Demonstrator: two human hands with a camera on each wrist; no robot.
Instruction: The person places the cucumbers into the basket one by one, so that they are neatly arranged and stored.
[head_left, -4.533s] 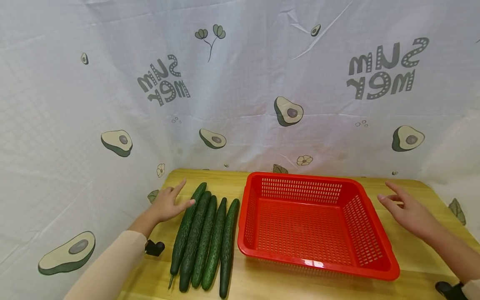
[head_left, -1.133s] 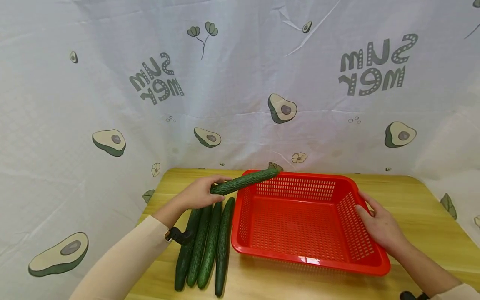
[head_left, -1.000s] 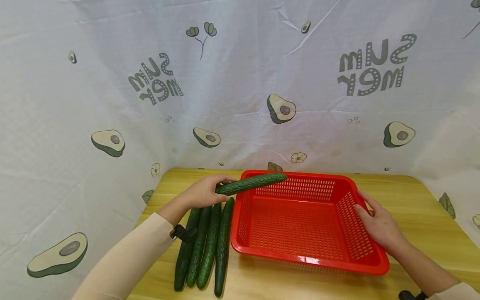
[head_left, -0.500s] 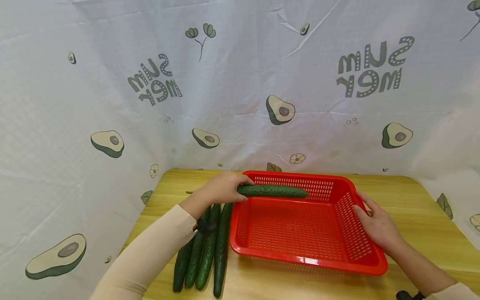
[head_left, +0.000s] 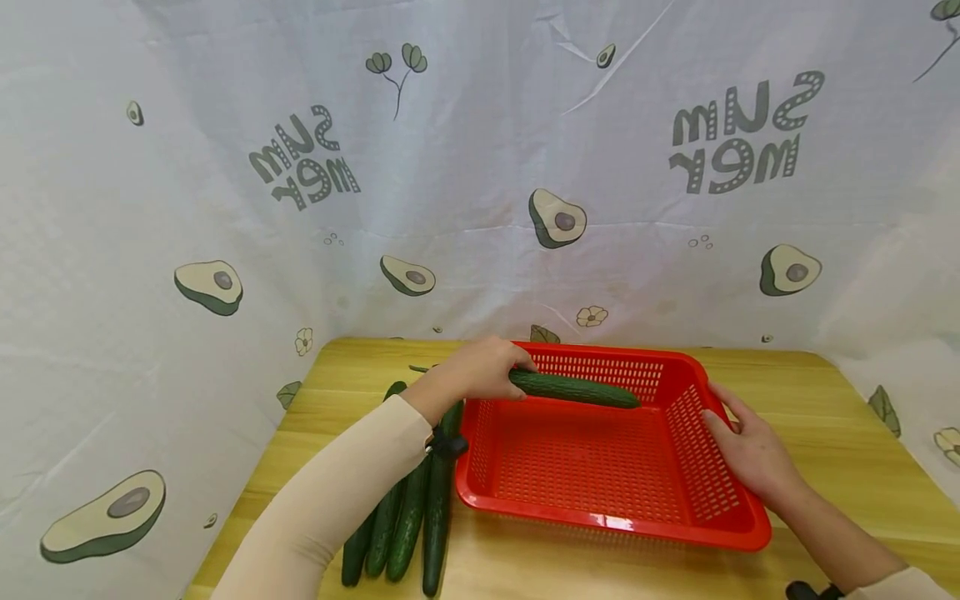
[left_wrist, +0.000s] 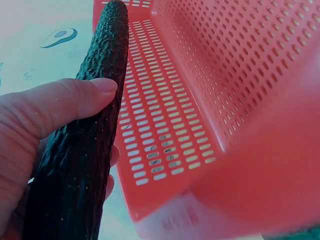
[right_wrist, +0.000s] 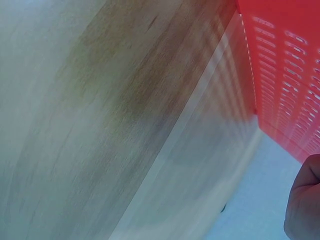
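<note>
Grip, left hand: the left hand (head_left: 491,368) grasps a long, dark green, bumpy cucumber (head_left: 581,389); the left wrist view shows the thumb (left_wrist: 97,92) lying across its upper side.
Grip, right hand: the right hand (head_left: 757,450) grasps the right rim of a red, rectangular, perforated plastic basket (head_left: 615,523), thumb toward the inside.
Loose cucumbers: left of the basket, four long, dark green cucumbers (head_left: 437,537) lie side by side on the tabletop, pointing away from the viewer, partly hidden by the left arm in its cream sleeve (head_left: 322,500).
Held cucumber: nearly level over the back left part of the basket, its far end pointing right and slightly toward the viewer; whether it touches the basket cannot be told.
Basket: at the centre right of the yellowish wood-grain tabletop (head_left: 832,425).
Backdrop: whitish cloth (head_left: 450,167) printed with avocados, flowers and mirrored "summer" lettering.
</note>
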